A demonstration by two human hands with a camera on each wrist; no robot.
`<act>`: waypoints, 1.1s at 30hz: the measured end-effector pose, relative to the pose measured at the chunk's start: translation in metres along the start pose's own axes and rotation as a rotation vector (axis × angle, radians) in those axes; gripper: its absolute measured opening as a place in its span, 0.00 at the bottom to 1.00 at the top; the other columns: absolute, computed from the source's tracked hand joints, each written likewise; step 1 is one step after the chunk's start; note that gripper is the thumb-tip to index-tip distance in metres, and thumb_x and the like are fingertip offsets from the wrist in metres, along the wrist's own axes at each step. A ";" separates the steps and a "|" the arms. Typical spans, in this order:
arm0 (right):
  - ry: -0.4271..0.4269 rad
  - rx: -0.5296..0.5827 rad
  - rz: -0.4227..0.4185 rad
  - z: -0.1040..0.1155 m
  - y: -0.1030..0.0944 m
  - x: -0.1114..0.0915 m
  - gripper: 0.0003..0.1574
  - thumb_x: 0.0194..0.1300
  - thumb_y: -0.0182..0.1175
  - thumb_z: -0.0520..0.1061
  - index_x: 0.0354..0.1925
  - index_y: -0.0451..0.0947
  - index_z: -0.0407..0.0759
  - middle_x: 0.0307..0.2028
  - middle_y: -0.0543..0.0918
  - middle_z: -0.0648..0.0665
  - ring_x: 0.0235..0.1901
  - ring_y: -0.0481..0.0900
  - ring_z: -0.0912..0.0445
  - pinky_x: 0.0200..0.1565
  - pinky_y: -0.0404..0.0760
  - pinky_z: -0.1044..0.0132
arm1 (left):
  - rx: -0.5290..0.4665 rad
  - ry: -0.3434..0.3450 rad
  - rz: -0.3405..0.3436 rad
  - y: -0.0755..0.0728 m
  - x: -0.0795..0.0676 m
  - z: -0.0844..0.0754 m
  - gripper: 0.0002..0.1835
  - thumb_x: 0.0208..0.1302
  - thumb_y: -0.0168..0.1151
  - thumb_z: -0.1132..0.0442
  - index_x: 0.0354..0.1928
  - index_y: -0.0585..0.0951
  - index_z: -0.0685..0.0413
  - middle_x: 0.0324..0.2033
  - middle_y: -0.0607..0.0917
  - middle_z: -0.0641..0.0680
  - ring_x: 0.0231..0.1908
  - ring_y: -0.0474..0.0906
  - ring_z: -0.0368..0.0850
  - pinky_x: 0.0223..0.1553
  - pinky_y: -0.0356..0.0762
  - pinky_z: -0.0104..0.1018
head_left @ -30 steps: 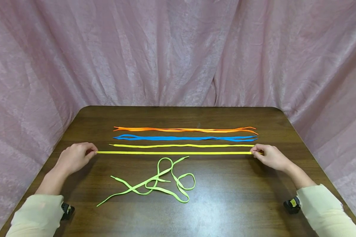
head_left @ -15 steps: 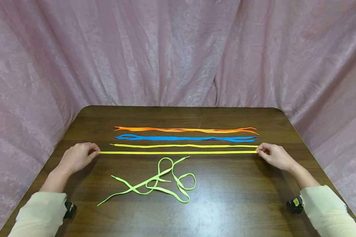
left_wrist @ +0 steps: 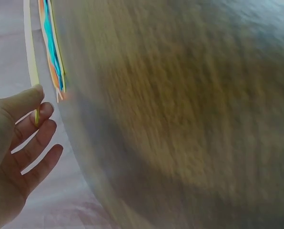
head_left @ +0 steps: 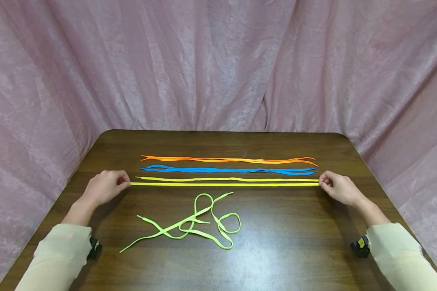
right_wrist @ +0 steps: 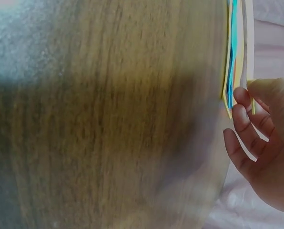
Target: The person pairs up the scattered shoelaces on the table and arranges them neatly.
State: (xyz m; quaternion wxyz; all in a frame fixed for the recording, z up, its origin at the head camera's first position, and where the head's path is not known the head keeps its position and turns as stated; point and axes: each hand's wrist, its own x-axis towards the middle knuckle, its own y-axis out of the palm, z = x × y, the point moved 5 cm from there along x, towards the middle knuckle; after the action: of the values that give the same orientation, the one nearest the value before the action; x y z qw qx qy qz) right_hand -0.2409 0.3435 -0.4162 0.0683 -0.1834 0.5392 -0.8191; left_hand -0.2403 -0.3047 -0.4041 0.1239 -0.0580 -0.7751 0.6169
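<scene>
A yellow shoelace (head_left: 223, 185) runs straight and taut between my two hands. My left hand (head_left: 107, 188) pinches its left end between thumb and forefinger, and a short tip pokes out below the thumb (left_wrist: 30, 98) in the left wrist view. Its right end is pinched by my right hand (head_left: 340, 189); there too a small tip shows past the fingers in the right wrist view. Just beyond it, a second yellow shoelace (head_left: 204, 179) lies on the table, nearly parallel.
Farther back lie blue shoelaces (head_left: 211, 170) and, behind those, orange shoelaces (head_left: 218, 159), all stretched sideways. Nearer me, lime-green shoelaces (head_left: 171, 227) are loosely looped and crossed on the brown wooden table (head_left: 284, 250). A pink curtain (head_left: 218, 64) hangs behind and around the table.
Both hands have shifted to the right and slightly away from me, carrying the taut yellow shoelace closer to the other yellow one. The laces on the table look the same.
</scene>
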 end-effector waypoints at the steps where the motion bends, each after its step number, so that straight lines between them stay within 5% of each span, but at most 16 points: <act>1: 0.007 -0.010 0.004 -0.001 0.000 0.000 0.06 0.55 0.60 0.35 0.28 0.73 0.45 0.22 0.74 0.54 0.22 0.66 0.68 0.27 0.67 0.70 | 0.002 -0.003 0.002 0.001 0.002 -0.001 0.04 0.54 0.64 0.59 0.25 0.79 0.44 0.20 0.78 0.43 0.21 0.71 0.42 0.20 0.66 0.40; 33: 0.085 -0.093 0.043 -0.019 0.010 0.013 0.03 0.52 0.58 0.36 0.26 0.73 0.41 0.23 0.75 0.49 0.24 0.71 0.58 0.26 0.68 0.62 | -0.012 -0.058 0.077 0.017 0.033 -0.009 0.05 0.53 0.63 0.60 0.23 0.78 0.45 0.20 0.77 0.45 0.23 0.72 0.45 0.21 0.65 0.39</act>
State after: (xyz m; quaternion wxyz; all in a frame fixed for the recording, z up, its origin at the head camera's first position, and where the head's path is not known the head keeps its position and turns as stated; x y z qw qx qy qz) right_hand -0.2611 0.3514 -0.4290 0.0545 -0.1398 0.5830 -0.7985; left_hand -0.2709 -0.2843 -0.4145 0.0773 -0.0707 -0.7793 0.6179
